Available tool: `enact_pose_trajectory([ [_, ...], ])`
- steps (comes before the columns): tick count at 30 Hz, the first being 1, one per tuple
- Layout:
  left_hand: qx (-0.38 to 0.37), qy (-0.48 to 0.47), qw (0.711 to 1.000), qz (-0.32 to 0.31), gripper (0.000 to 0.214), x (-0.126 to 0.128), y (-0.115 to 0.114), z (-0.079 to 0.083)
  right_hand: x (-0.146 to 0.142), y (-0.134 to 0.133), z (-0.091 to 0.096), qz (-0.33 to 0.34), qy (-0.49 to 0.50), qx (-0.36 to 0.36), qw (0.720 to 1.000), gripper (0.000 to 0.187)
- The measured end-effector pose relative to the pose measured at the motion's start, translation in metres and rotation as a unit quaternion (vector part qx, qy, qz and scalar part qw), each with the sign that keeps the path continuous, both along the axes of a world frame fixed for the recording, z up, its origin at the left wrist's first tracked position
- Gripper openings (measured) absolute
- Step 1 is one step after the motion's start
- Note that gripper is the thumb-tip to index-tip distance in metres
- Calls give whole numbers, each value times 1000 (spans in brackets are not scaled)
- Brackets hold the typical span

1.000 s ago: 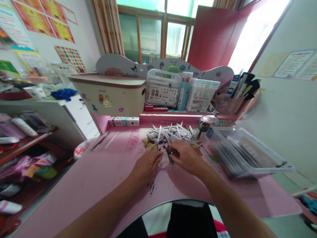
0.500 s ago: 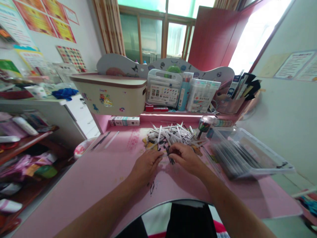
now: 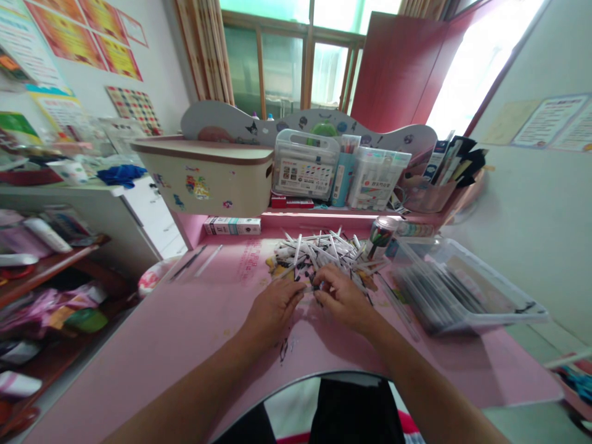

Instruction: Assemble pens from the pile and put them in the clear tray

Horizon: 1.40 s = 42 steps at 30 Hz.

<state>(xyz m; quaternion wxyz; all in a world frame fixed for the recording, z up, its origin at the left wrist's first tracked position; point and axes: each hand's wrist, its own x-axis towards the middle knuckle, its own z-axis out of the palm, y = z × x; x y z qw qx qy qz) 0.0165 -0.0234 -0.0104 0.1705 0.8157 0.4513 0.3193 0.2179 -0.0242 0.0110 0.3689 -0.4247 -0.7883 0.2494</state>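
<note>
Pink desk, white pens pointing every way; left hand and right hand curled, grip hidden.

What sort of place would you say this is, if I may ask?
Probably a child's study room at home: a pink desk, boxed marker sets on its shelf, and printed posters on the wall.

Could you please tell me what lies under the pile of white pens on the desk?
A yellow print on the pink desk shows beside the white pens; the rest is covered.
</note>
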Motion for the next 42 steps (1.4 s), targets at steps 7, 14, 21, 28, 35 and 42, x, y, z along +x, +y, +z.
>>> enact_pose_trajectory([
  [7,4,4,1000,7,27,-1,2,-1,0,0,-1,14,-33,21,999,12],
  [14,-16,6,1000,1,29,0,0,-1,0,3,-5,27,2,52,998,13],
  [21,-33,-5,999,-3,30,2,0,0,0,0,-5,-5,11,-1,1000,17],
  [28,-42,9,999,-5,31,2,1,-2,-1,1,-5,-2,-23,25,999,15],
  [35,-38,22,999,-3,31,4,0,-1,-3,-3,-4,-21,-21,4,1000,6],
  [42,-16,30,999,-6,32,3,0,-5,-4,1,-10,-26,-40,1,999,20],
])
